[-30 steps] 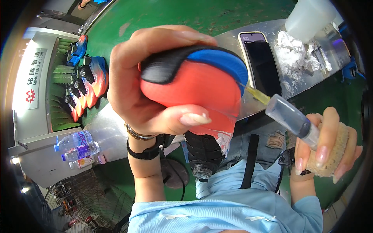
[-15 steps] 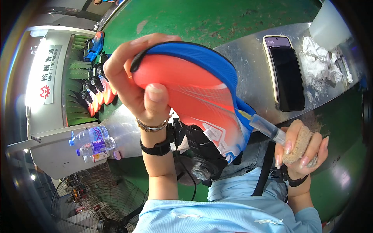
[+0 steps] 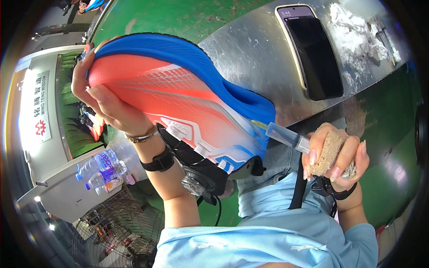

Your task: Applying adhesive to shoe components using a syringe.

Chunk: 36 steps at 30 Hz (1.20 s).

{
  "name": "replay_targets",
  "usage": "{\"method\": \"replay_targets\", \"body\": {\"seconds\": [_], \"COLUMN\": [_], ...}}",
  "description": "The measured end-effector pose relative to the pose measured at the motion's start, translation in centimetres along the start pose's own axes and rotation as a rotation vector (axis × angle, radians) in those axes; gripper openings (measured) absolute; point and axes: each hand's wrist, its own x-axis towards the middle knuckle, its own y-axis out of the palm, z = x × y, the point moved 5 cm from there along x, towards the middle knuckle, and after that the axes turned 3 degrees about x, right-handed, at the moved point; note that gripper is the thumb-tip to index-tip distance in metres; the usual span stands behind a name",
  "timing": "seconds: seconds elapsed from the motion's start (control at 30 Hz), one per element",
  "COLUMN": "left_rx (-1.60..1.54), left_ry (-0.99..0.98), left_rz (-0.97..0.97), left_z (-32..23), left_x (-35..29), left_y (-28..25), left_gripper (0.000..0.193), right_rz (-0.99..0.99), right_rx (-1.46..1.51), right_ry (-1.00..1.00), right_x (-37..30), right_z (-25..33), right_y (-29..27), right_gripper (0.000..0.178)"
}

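My left hand [image 3: 105, 100] is wrapped round the toe of an orange-red and white shoe [image 3: 165, 91] with a thick blue sole. The thumb lies on the upper and the fingers go round the toe's edge. The shoe is on its side, sole away from me and heel toward my right hand [image 3: 342, 156]. That hand is closed on a clear syringe [image 3: 286, 136] and a tan, rough block [image 3: 328, 153], perhaps crepe rubber. The syringe's yellow needle hub points at the seam between upper and sole near the heel. Whether the tip touches is too fine to tell.
A phone [image 3: 313, 58] lies on the metal table [image 3: 241, 49], beside crumpled white tissue [image 3: 351, 29]. To the left are plastic bottles [image 3: 103, 169], a wire fan [image 3: 116, 223] and a rack with more shoes [image 3: 91, 123].
My left hand has carried the shoe leftward and turned it, so more of its side and heel shows. The syringe still points at the heel area. The whole view has shifted.
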Motion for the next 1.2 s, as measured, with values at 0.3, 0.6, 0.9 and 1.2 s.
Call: {"method": "replay_targets", "body": {"seconds": [0.3,0.6,0.9,1.2], "left_rx": [0.062,-0.078,-0.295,-0.038], "left_ry": [-0.270,-0.432,-0.841,-1.237], "left_rz": [-0.050,-0.190,-0.158,-0.013], "left_z": [2.7,11.5,12.7,2.6], "left_x": [-0.5,-3.5,-9.8,-16.3], "left_y": [-0.2,-3.0,-3.8,-10.6], "left_gripper": [0.048,0.037,0.029,0.033], "right_rz": [0.000,0.018,-0.145,-0.156], "right_rx": [-0.149,-0.251,-0.301,-0.202], "right_ry": [-0.036,-0.032,-0.087,-0.063], "right_x": [-0.7,-0.5,0.3,1.1], "right_z": [0.1,0.1,-1.3,-2.5], "right_y": [-0.9,-1.0,-0.7,-0.1], "right_gripper": [0.060,0.055,0.045,0.039]}}
